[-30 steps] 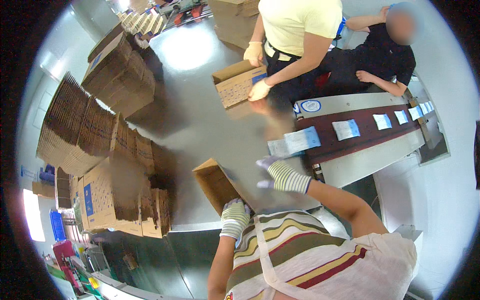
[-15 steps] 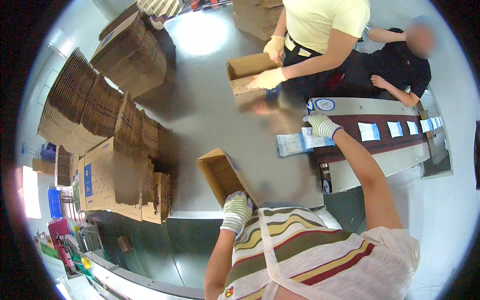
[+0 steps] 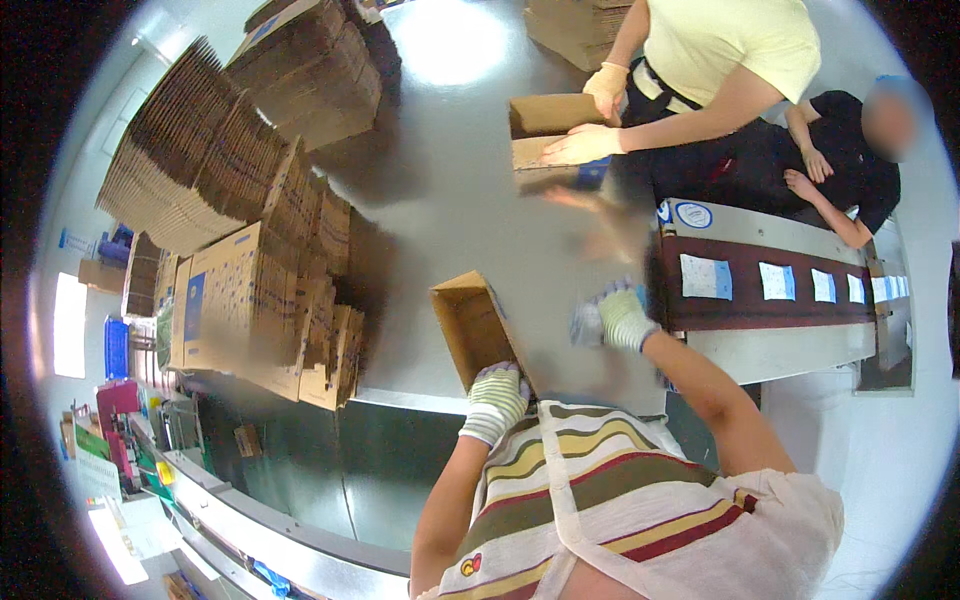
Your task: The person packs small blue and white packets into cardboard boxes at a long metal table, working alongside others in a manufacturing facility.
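Note:
My left hand [image 3: 495,402], in a striped knit glove, grips the near wall of an open cardboard box [image 3: 462,325] at the table's front edge. The box stands with its open top facing up, and its inside shows only in part. To the right of it, my right hand [image 3: 627,318], in a matching striped glove, is closed on white-and-blue packets [image 3: 586,326] held over the table. Those packets are smeared by motion, and their number cannot be made out.
A conveyor [image 3: 755,318] at the right carries several packets [image 3: 705,278] in a row. Across the grey table [image 3: 425,215] a co-worker in pale gloves handles another cardboard box [image 3: 560,112]. Tall stacks of flattened cardboard [image 3: 185,150] line the left. Another person sits beyond the conveyor.
My right hand has drawn the packets off the conveyor's end, towards the open box. My left hand stays on the box. The whole view has shifted slightly.

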Action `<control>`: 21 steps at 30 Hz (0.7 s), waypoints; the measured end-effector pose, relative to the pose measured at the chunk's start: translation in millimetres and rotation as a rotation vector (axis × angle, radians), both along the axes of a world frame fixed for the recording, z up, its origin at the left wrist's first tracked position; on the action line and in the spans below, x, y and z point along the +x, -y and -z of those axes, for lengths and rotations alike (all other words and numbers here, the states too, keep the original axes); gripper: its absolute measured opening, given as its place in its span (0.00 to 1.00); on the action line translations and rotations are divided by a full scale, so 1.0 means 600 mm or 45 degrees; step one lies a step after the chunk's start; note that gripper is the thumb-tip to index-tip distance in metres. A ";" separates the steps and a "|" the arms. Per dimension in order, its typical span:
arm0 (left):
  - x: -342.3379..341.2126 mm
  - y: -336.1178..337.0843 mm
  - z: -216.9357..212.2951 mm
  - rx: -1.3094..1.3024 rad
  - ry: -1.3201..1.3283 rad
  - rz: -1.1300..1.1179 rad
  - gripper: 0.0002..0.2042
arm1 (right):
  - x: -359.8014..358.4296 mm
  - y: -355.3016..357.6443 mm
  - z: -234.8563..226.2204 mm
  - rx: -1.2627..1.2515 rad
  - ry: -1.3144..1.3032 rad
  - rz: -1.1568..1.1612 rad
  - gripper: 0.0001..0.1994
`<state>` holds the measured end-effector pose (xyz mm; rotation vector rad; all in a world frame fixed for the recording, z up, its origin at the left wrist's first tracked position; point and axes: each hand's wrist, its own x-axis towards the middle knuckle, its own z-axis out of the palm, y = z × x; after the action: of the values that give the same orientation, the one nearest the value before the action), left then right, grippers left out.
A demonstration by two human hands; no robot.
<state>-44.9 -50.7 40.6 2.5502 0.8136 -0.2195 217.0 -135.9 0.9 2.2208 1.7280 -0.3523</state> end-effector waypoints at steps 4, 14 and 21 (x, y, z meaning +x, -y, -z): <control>0.002 0.001 -0.002 0.002 -0.044 -0.007 0.16 | -0.070 0.033 0.026 0.012 -0.346 0.167 0.35; 0.003 0.004 0.014 0.012 0.093 -0.072 0.16 | -0.158 -0.097 -0.150 1.049 -2.177 0.230 0.22; 0.001 0.008 0.015 0.240 0.248 -0.002 0.16 | -0.198 -0.141 0.028 0.611 -2.293 0.157 0.27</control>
<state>-44.2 -55.6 31.9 2.6923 0.7937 0.1111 98.3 -51.2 -15.7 2.1882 2.3504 -2.8424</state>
